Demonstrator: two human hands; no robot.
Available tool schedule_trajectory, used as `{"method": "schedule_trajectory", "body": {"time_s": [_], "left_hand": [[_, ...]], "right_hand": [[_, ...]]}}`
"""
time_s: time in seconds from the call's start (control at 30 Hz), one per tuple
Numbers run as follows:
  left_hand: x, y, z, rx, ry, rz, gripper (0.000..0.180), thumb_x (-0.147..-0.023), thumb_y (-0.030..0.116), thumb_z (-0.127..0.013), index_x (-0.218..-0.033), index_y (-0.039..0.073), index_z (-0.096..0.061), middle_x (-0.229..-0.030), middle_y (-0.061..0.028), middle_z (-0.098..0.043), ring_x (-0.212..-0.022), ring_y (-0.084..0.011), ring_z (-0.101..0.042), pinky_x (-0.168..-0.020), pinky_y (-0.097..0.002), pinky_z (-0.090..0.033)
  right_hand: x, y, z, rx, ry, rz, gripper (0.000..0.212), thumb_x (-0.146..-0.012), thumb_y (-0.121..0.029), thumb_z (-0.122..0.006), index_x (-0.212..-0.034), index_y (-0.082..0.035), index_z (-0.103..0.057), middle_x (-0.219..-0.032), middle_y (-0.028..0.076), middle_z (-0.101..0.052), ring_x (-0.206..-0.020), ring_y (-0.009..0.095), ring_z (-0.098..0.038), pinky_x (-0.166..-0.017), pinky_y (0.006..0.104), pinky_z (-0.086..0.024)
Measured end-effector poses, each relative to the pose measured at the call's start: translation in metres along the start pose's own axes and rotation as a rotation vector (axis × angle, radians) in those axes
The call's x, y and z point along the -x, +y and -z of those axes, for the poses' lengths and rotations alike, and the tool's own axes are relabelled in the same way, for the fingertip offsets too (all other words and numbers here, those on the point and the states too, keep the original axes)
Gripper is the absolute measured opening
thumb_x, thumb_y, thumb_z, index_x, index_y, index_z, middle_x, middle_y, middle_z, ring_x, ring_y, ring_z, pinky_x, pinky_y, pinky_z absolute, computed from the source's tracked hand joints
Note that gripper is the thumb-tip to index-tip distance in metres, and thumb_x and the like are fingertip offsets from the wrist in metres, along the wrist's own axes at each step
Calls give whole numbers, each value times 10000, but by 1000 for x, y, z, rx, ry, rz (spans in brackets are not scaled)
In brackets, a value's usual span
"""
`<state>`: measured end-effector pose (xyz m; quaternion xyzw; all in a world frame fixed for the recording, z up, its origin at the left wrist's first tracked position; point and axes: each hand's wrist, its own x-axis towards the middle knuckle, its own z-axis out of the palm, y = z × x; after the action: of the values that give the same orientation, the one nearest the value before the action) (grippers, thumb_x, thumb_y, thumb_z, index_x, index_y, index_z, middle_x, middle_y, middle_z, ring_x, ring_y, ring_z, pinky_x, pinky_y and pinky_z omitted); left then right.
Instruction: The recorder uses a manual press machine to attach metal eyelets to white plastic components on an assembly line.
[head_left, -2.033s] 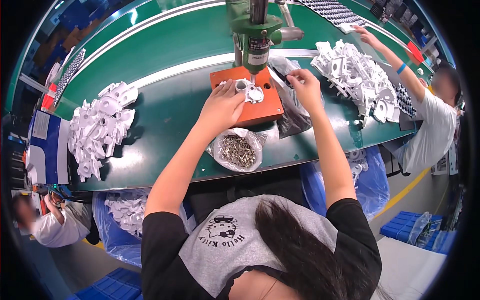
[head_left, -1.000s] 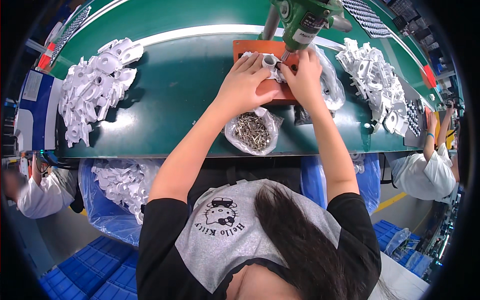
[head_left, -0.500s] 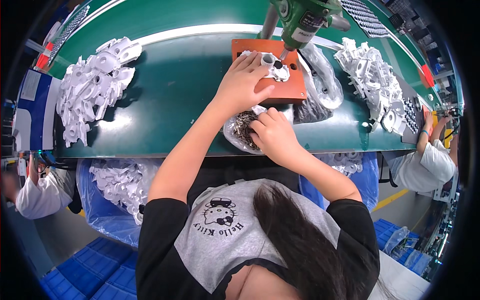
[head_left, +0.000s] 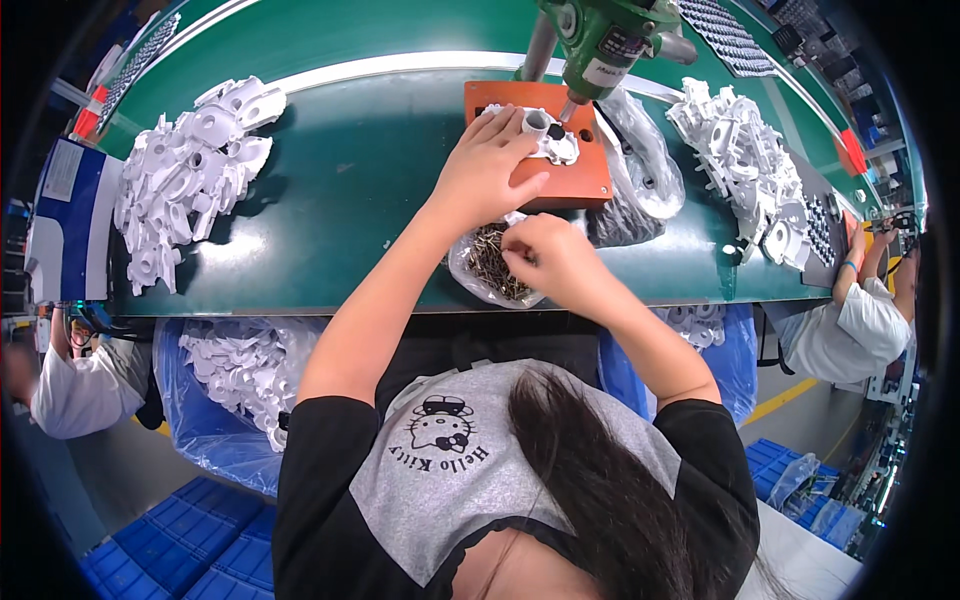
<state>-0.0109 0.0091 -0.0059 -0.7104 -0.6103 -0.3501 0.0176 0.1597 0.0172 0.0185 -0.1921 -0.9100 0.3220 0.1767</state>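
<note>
- Your left hand (head_left: 487,165) spreads over the white part (head_left: 565,150); slackening could shift it.
- Your right hand (head_left: 553,256) curls at the fasteners (head_left: 487,262), hold unclear; fumbling could scatter them.

A factory workshop is shown by a green press (head_left: 608,48) at top centre, white parts (head_left: 195,180) heaped at left, blue crates (head_left: 170,535) at lower left.

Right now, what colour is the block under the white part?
Orange; the block shows clearly in the head view.
</note>
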Motion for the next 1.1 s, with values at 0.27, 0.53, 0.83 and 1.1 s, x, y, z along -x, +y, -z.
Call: {"method": "schedule_trajectory", "body": {"time_s": [0.27,0.53,0.83,1.1], "left_hand": [[-1,1,0,7,-16,23,366,-805,341,-636,-1017,46,-597,-1359,-197,-451,-1305,-333,-369,-1093,-443,-260],[0,2,1,6,-5,21,357,-808,332,-634,-1013,43,-593,-1352,-188,-459,-1305,-330,-369,-1091,-443,-265],[-1,2,1,-4,-11,11,360,-802,317,-641,-1032,44,-596,-1347,-183,-465,-1304,-324,-372,-1094,-441,-266],[-1,2,1,5,-11,12,340,-803,322,-638,-1021,62,-614,-1346,-183,-466,-1304,-329,-371,-1094,-443,-266]], "right_hand": [[-47,48,62,-350,333,-309,215,-794,-136,-661,-899,53,-663,-848,82,-653,-775,139,-612,-714,261,-474],[-64,79,54,-254,378,-239,188,-795,-125,-670,-857,49,-635,-896,38,-588,-797,102,-529,-722,243,-406],[-67,84,51,-144,336,-208,255,-780,-134,-692,-943,42,-603,-928,64,-561,-811,141,-541,-732,267,-421],[-71,102,80,-548,149,-363,439,-763,-104,-650,-1160,19,-508,-1055,116,-545,-962,223,-578,-913,351,-434]]}}
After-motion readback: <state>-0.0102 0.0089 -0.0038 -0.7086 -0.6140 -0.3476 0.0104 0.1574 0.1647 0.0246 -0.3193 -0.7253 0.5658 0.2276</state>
